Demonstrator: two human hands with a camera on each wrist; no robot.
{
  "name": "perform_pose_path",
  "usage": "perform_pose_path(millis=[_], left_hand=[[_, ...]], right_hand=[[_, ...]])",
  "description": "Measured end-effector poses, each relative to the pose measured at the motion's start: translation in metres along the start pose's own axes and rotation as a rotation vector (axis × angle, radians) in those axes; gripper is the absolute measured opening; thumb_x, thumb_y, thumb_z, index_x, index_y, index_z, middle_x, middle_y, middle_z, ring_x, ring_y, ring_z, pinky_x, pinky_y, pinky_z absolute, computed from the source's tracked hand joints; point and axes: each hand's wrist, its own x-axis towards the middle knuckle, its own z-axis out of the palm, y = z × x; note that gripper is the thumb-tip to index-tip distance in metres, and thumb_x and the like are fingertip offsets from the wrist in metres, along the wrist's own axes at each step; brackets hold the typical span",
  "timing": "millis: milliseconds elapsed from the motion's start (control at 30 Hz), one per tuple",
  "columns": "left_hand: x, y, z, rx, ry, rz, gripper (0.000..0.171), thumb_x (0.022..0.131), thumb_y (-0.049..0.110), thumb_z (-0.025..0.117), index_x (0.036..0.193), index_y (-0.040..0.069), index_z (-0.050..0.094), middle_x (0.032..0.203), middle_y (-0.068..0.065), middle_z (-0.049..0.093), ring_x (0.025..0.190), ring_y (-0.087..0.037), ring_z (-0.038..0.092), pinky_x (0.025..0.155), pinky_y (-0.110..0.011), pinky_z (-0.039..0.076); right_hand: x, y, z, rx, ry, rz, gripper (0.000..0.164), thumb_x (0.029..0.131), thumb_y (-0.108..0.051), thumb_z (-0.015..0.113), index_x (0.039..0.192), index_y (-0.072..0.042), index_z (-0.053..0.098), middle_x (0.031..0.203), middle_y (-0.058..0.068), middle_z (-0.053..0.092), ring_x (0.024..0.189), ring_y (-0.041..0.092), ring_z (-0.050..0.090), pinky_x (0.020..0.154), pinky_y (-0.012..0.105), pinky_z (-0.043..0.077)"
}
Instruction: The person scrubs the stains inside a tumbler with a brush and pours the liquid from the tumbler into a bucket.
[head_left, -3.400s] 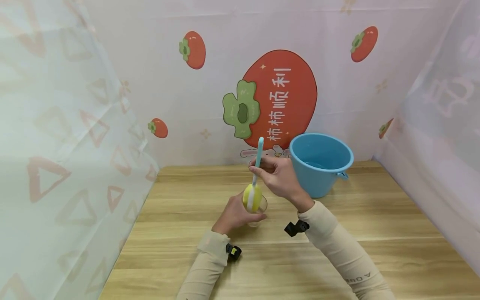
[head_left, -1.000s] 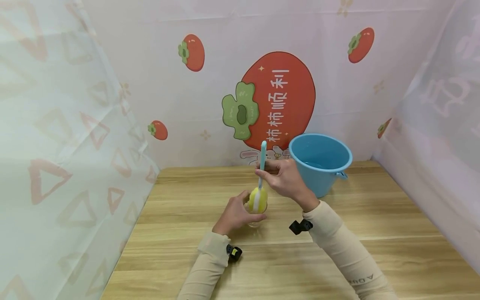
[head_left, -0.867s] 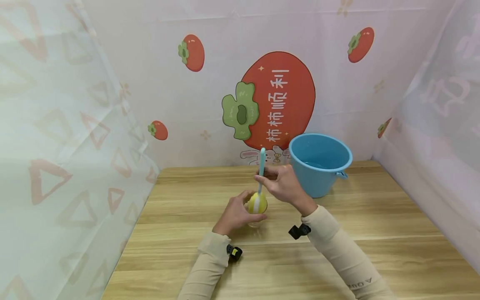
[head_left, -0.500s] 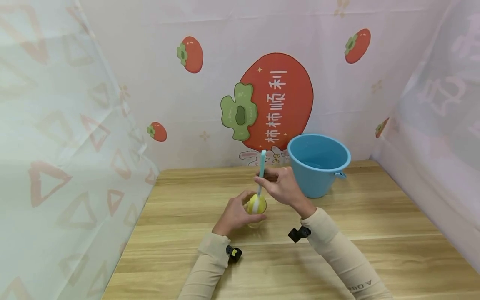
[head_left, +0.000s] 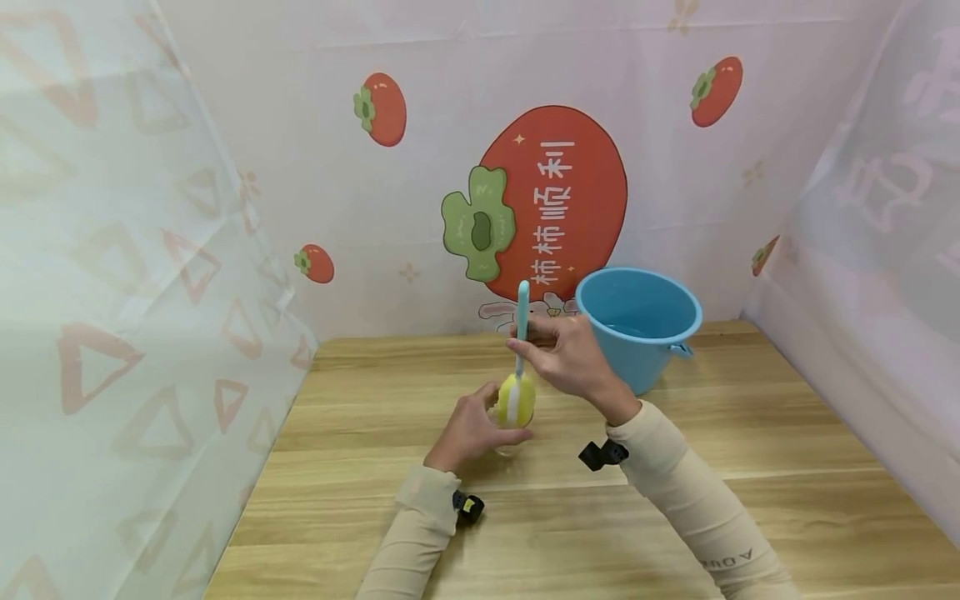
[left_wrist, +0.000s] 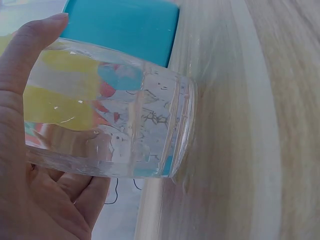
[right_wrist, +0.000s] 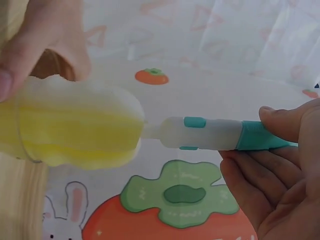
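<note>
A smooth white sheet (head_left: 337,150) printed with glossy-looking red persimmons rises behind a wooden tabletop (head_left: 337,467) streaked with pale, straight grain. Near its back edge stands a round, tapering blue plastic bucket (head_left: 633,362), with a rolled rim. Beige, lightly creased sleeves (head_left: 693,508) cover both forearms. The left hand (head_left: 472,429) is curled round a clear, straight-sided tumbler (left_wrist: 115,115) with a thick, ridged base, upright on the wood. The right hand (head_left: 567,357) pinches, between thumb and fingers, the handle of a slim white-and-turquoise brush (right_wrist: 220,134), held nearly upright. Its soft, oval yellow-and-white sponge head (right_wrist: 100,132) sits partly inside the tumbler, the rounded top bulging above the rim. A small black block (head_left: 468,506) sits at the left wrist.
</note>
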Motion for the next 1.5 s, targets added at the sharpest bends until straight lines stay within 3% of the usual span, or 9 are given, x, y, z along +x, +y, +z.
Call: perform_pose_path(millis=[167, 333, 500, 767, 1067, 1267, 1500], left_hand=[[0.000, 0.001, 0.001, -0.013, -0.014, -0.010, 0.082, 0.075, 0.058, 0.092, 0.143, 0.027, 0.059, 0.136, 0.010, 0.069, 0.133, -0.025, 0.064, 0.108, -0.051, 0.054], [0.000, 0.000, 0.002, -0.031, -0.020, -0.026, 0.081, 0.075, 0.056, 0.093, 0.144, 0.028, 0.059, 0.143, 0.009, 0.066, 0.141, -0.031, 0.059, 0.114, -0.055, 0.049], [-0.001, 0.002, 0.001, -0.021, -0.010, -0.023, 0.079, 0.076, 0.051, 0.094, 0.143, 0.029, 0.059, 0.142, 0.009, 0.066, 0.140, -0.030, 0.060, 0.112, -0.054, 0.051], [0.000, 0.002, 0.000, -0.005, -0.005, -0.036, 0.082, 0.075, 0.053, 0.094, 0.143, 0.027, 0.059, 0.133, 0.010, 0.070, 0.126, -0.022, 0.066, 0.102, -0.047, 0.056], [0.001, 0.002, 0.000, -0.018, -0.008, -0.009, 0.068, 0.073, 0.053, 0.095, 0.127, 0.025, 0.063, 0.113, 0.011, 0.073, 0.105, -0.016, 0.069, 0.095, -0.042, 0.057], [0.002, 0.001, 0.001, -0.005, -0.004, -0.003, 0.077, 0.074, 0.054, 0.094, 0.138, 0.025, 0.061, 0.122, 0.011, 0.072, 0.115, -0.016, 0.068, 0.101, -0.046, 0.057], [0.000, 0.000, 0.003, -0.012, -0.004, -0.011, 0.081, 0.076, 0.052, 0.094, 0.143, 0.025, 0.060, 0.141, 0.006, 0.068, 0.133, -0.027, 0.064, 0.108, -0.052, 0.054]], right_hand=[[-0.010, 0.014, 0.010, -0.010, -0.013, 0.019, 0.013, 0.094, -0.011, 0.080, 0.105, -0.003, 0.081, 0.096, 0.009, 0.082, 0.090, 0.020, 0.082, 0.079, 0.037, 0.065], [-0.022, 0.027, 0.021, 0.003, -0.020, 0.071, 0.012, 0.096, -0.015, 0.079, 0.103, -0.005, 0.082, 0.096, 0.008, 0.083, 0.089, 0.018, 0.081, 0.078, 0.035, 0.065], [-0.024, 0.028, 0.023, 0.015, -0.001, 0.044, 0.013, 0.096, -0.015, 0.079, 0.102, -0.004, 0.082, 0.095, 0.008, 0.083, 0.087, 0.019, 0.082, 0.077, 0.034, 0.065], [-0.011, 0.014, 0.011, 0.002, 0.018, -0.016, 0.016, 0.094, -0.011, 0.080, 0.106, -0.001, 0.080, 0.097, 0.011, 0.082, 0.090, 0.021, 0.082, 0.079, 0.036, 0.065], [-0.002, -0.006, -0.003, 0.005, 0.013, -0.025, 0.016, 0.093, -0.011, 0.081, 0.107, -0.003, 0.080, 0.096, 0.010, 0.082, 0.090, 0.021, 0.082, 0.080, 0.039, 0.065], [-0.006, -0.002, 0.000, 0.005, -0.016, 0.015, 0.016, 0.094, -0.012, 0.081, 0.107, -0.003, 0.081, 0.094, 0.008, 0.082, 0.089, 0.020, 0.082, 0.080, 0.038, 0.065], [-0.022, 0.017, 0.018, 0.016, -0.029, 0.066, 0.010, 0.095, -0.016, 0.080, 0.101, -0.008, 0.081, 0.093, 0.005, 0.082, 0.086, 0.017, 0.081, 0.078, 0.035, 0.065]])
